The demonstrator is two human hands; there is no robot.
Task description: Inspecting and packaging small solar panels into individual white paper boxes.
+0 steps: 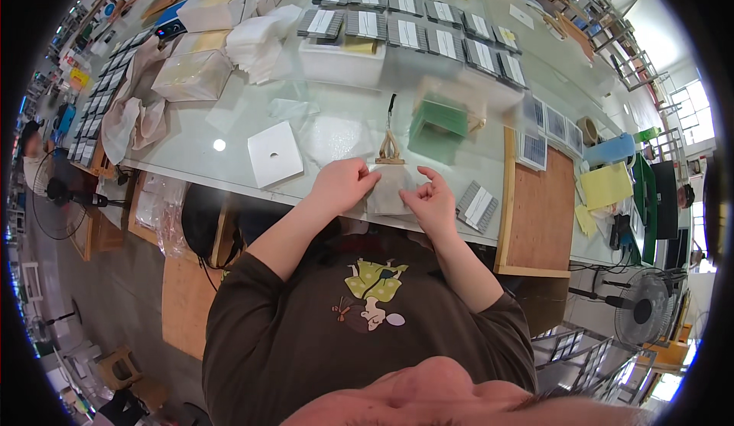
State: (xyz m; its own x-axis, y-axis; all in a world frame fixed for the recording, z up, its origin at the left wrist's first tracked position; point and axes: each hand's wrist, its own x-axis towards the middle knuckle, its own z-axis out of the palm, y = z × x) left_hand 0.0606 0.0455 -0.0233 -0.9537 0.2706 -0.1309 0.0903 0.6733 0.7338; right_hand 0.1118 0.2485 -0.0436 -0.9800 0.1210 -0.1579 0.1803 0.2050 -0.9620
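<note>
A pale grey, see-through square sheet or pouch (388, 196) lies at the table's near edge, between my hands. My left hand (341, 186) is closed, its thumb and finger pinching the sheet's left side. On the other side my right hand (433, 203) has curled fingers, with fingertips at the sheet's right edge and one finger raised. Just beyond the sheet stands a small wooden frame (390, 151) with a thin dark-tipped tool (391, 106) by it. Close to my right hand lies a grey striped panel (477, 206) with white strips.
A green block (438, 129) stands beyond my right hand. To the left lie a white square pad (275, 154) with a hole and a foam sheet (336, 139). Several striped panels (405, 32) line the back. A wooden board (539, 212) is at right, white wrapped boxes (191, 74) far left.
</note>
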